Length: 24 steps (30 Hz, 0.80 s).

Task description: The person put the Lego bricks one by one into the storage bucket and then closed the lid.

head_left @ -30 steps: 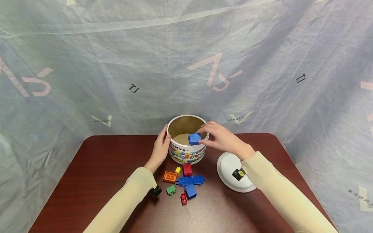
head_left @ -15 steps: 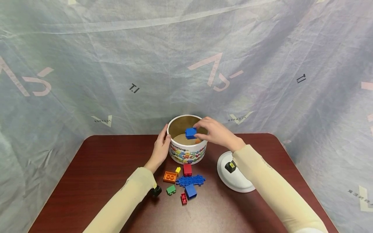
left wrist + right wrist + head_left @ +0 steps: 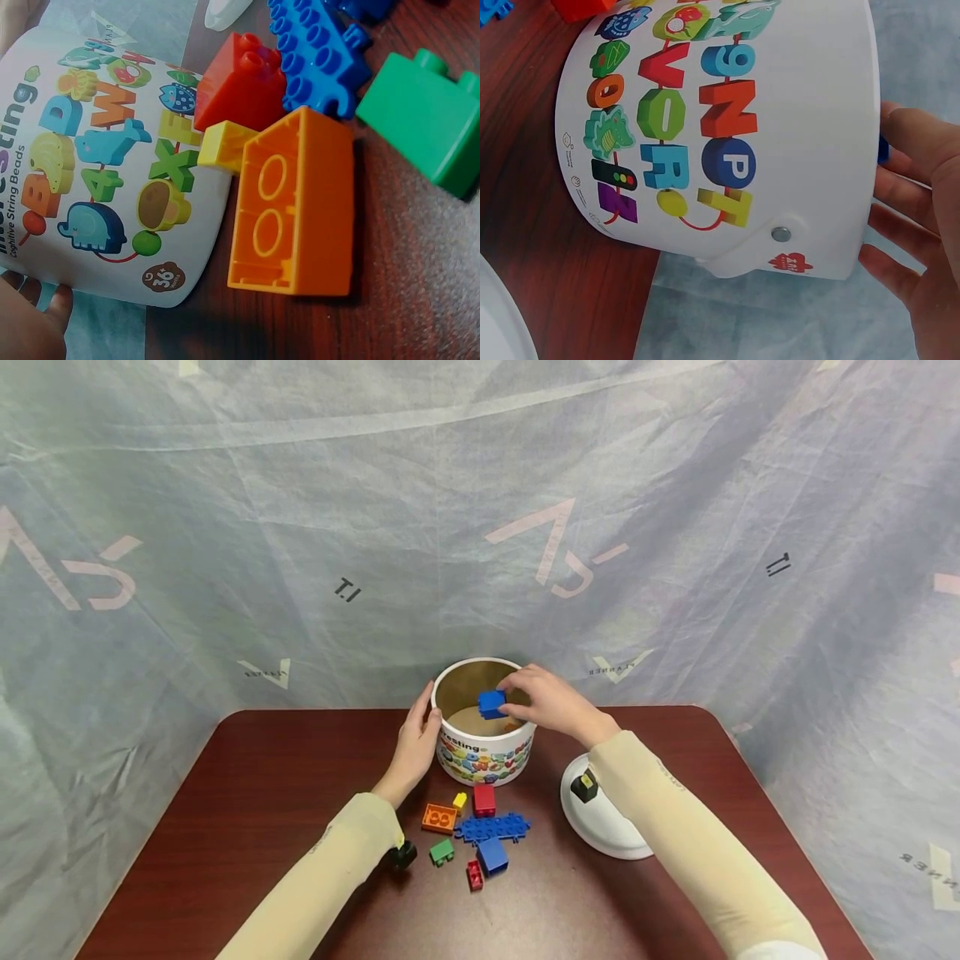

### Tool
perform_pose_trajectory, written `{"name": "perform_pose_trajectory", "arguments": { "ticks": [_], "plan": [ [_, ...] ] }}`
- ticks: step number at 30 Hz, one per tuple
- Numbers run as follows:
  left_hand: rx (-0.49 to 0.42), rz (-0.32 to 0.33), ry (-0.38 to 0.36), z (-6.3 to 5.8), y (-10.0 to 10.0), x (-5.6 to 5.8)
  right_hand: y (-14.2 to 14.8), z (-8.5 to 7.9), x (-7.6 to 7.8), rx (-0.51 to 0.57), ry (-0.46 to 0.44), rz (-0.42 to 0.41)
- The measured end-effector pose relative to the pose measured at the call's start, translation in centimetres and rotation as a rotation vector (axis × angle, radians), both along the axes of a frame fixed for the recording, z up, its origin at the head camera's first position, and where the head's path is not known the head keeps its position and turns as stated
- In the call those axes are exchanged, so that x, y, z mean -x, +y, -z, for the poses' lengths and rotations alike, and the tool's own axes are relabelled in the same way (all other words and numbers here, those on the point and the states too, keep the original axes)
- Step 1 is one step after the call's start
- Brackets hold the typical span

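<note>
A round white bucket [image 3: 486, 770] printed with colourful letters stands at the back of the table, its top uncovered. My left hand [image 3: 415, 745] rests against its left side with fairly straight fingers, the thumb near the rim. Over the bucket's mouth, my right hand [image 3: 553, 703] pinches a blue toy brick [image 3: 492, 704] between thumb and fingers. In the right wrist view the rim hides most of that brick. A bit of orange [image 3: 513, 726] shows inside the bucket, partly hidden; its shape is unclear.
In front of the bucket lie a red brick [image 3: 484, 800], a yellow brick [image 3: 460, 802], an orange brick [image 3: 439, 818], a studded blue plate [image 3: 492, 828], a green brick [image 3: 442, 852], another blue brick [image 3: 492, 856] and a small red brick [image 3: 475, 875]. A white lid [image 3: 600, 822] lies under my right forearm.
My right hand has moved left, carrying the blue brick from near the front rim to farther over the bucket's mouth. The left hand stays at the bucket's side.
</note>
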<state>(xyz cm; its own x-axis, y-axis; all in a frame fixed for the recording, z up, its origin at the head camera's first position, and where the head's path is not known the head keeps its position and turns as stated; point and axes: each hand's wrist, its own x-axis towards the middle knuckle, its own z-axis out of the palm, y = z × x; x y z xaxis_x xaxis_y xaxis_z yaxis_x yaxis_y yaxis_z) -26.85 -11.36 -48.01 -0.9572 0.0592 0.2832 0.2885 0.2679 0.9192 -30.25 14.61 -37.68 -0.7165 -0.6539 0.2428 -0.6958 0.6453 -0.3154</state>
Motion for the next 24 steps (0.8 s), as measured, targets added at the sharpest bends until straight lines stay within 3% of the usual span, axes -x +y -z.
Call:
{"name": "perform_pose_trajectory", "arguments": {
  "ticks": [11,24],
  "plan": [
    [-0.025,-0.001,0.026,0.3,0.0,0.2,-0.5,1.0,1.0,-0.027,-0.002,0.033],
    [-0.009,-0.005,0.008,0.3,0.0,0.1,-0.8,1.7,1.4,-0.049,-0.026,0.049]
  ]
}}
